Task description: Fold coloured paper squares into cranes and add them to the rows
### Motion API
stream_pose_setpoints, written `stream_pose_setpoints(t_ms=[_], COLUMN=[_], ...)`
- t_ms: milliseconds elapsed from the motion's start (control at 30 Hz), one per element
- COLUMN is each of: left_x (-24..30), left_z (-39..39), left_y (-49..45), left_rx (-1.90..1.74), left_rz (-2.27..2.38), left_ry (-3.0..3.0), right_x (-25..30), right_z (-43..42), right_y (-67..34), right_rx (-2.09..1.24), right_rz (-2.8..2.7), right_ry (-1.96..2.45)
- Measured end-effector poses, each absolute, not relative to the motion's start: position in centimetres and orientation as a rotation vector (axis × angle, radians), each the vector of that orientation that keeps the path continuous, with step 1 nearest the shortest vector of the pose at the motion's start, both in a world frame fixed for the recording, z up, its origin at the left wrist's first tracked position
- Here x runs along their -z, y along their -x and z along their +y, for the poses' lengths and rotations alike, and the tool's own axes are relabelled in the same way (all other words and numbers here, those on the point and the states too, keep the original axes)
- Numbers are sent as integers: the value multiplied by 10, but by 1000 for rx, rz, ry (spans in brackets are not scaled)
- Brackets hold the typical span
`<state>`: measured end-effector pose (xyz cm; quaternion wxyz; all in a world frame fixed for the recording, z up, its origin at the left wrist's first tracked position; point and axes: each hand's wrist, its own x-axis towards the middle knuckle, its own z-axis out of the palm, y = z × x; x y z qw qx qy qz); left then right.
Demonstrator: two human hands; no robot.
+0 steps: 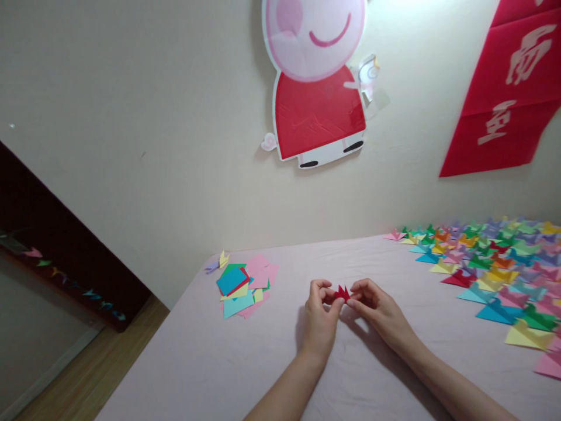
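A small red folded paper piece [342, 292] sits between my two hands just above the pale pink surface [210, 362]. My left hand [319, 318] pinches its left side with curled fingers. My right hand [377, 310] pinches its right side, fingers bent round it. Two pointed tips of the red paper stick up between my thumbs. Both forearms reach in from the bottom edge.
A loose stack of coloured paper squares [243, 285] lies to the left, with two small folded pieces [219, 261] beside it. Several folded paper figures in many colours [495, 263] cover the right side. A cartoon pig cutout [318, 82] and red banner [508, 88] hang on the wall.
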<state>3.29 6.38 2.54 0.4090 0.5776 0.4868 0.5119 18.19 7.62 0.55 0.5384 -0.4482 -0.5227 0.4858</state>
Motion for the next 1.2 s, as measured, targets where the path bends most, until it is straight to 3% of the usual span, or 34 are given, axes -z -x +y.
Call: stream_pose_setpoints(t_ms=[967, 1200], left_x=[-16, -14], left_z=[64, 68], left_y=[-33, -32], left_rx=[-968, -991], left_rz=[1307, 1182], left_ry=[-2000, -1799], right_x=[-20, -22], right_z=[71, 71], right_y=[-187, -187], right_rx=[-1276, -1265], right_rz=[-1241, -1215], right_ry=[1128, 1156])
